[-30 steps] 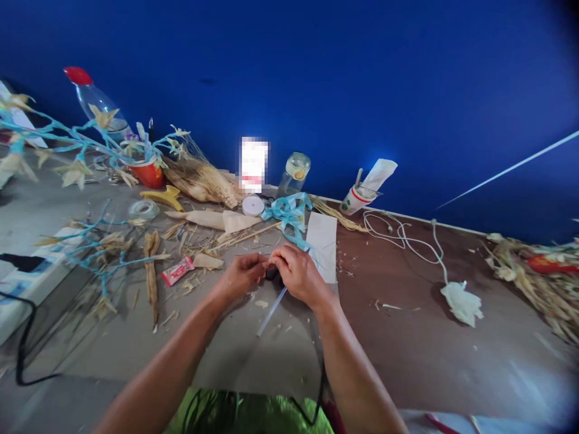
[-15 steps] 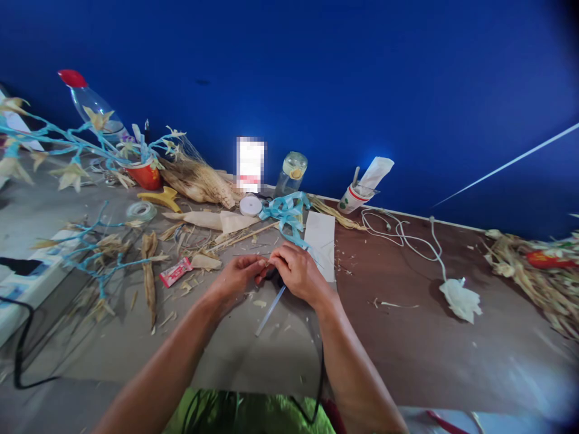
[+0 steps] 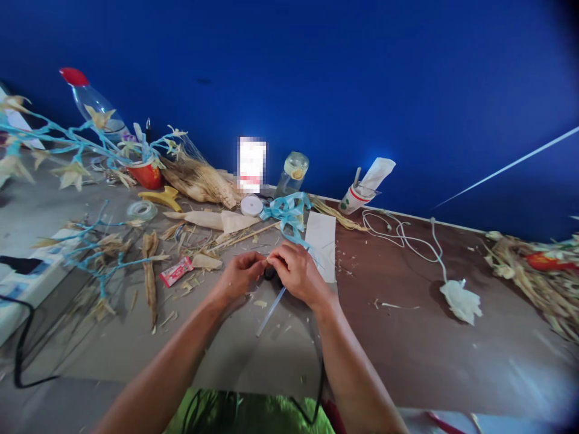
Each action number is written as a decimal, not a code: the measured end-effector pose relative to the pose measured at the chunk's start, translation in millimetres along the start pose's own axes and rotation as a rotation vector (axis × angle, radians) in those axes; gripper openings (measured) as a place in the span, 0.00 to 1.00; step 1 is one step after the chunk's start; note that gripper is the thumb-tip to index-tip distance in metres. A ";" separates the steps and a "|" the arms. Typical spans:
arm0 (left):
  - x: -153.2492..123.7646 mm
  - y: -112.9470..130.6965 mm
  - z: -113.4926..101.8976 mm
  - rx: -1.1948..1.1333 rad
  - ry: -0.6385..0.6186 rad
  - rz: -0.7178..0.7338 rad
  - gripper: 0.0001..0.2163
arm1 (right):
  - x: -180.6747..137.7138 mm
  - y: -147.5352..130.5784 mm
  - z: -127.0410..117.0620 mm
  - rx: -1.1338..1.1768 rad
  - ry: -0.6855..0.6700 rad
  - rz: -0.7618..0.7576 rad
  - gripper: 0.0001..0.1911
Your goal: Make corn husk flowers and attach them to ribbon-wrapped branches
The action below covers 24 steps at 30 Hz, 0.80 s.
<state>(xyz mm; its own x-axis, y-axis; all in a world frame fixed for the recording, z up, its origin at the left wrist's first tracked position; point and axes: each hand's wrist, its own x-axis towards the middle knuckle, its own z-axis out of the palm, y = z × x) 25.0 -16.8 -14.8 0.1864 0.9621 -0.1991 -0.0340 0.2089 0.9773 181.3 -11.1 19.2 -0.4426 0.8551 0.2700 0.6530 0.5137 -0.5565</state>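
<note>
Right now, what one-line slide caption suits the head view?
Left hand and right hand close together over the table, translucent stick nearby, light-blue ribbon beyond.

The stick beside the right hand was smooth, translucent plastic; the ribbon beyond it looked glossy.

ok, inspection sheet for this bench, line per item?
Surface: table, grey left, brown right, scraps scattered.
Job's things: translucent stick extends from beneath the right hand; anything pinched is too small to identify.
Clutter: blue ribbon, dried husks, red wrapper.
Hands: left hand and right hand close together, fingers bent.
Cables: white cable right, black cable left.
Surroundings: blue wall behind; other people, nothing seen.
</note>
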 end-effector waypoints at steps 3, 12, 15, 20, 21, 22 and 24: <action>0.8 -1.3 -1.7 -0.020 -0.011 0.003 0.15 | 0.5 -0.3 0.2 0.002 0.015 -0.002 0.06; -2.4 0.4 -6.1 -0.122 -0.133 -0.091 0.17 | 0.7 -1.5 -1.8 -0.030 -0.023 -0.012 0.07; -1.7 -2.6 -7.4 -0.178 -0.155 -0.128 0.15 | 0.9 -2.3 -2.7 -0.006 -0.053 -0.027 0.07; 0.9 -6.9 -12.0 -0.106 -0.212 -0.094 0.14 | 0.7 -3.1 -3.0 0.007 -0.091 -0.047 0.07; 1.0 -6.4 -12.2 -0.085 -0.215 -0.088 0.14 | 0.7 -3.2 -2.8 0.009 -0.095 -0.047 0.07; 0.8 -5.3 -12.0 -0.068 -0.211 -0.083 0.14 | 0.6 -3.1 -2.5 0.011 -0.099 -0.047 0.07; -0.5 -1.8 -10.3 -0.045 -0.183 -0.069 0.15 | 0.6 -2.9 -1.7 0.020 -0.096 -0.040 0.07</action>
<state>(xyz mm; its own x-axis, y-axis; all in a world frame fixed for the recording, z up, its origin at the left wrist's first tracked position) 14.8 -15.8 -17.3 0.3651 0.8982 -0.2449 -0.0578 0.2844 0.9570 180.2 -11.9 22.4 -0.5255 0.8229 0.2158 0.6217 0.5447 -0.5628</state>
